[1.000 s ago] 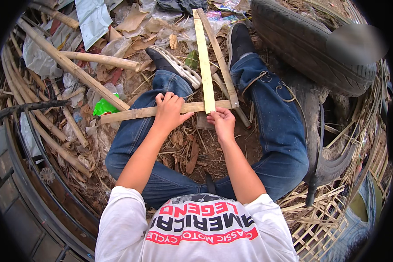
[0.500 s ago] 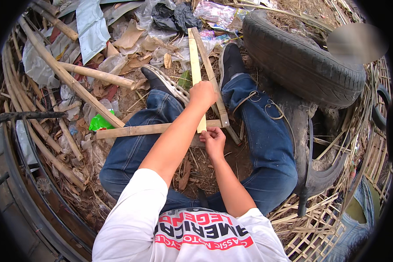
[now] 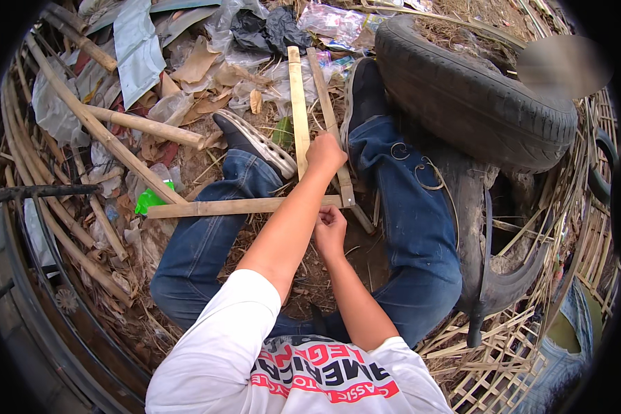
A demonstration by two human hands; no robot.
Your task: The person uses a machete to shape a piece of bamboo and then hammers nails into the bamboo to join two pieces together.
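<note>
My left hand (image 3: 326, 155) is closed in a fist round a brown bamboo slat (image 3: 323, 90) that points away from me. A pale bamboo strip (image 3: 297, 96) lies just left of it, its near end hidden behind my left forearm. Another bamboo slat (image 3: 221, 206) runs crosswise over my left leg and meets the brown slat at a corner, where a small fastener shows. Just below this corner, my right hand (image 3: 331, 229) has its thumb and fingers pinched together; what they hold is hidden.
A worn tyre (image 3: 476, 96) stands beyond my right foot. Bamboo poles (image 3: 103, 134), plastic wrappings and dry leaves litter the ground on the left. A dark metal frame (image 3: 45, 190) is at the far left. Woven bamboo (image 3: 500, 366) lies at lower right.
My left hand has shifted from the pale strip rightward onto the brown slat. The pale strip now leans further left, apart from the slat. My right hand has moved slightly left and nearer to me.
</note>
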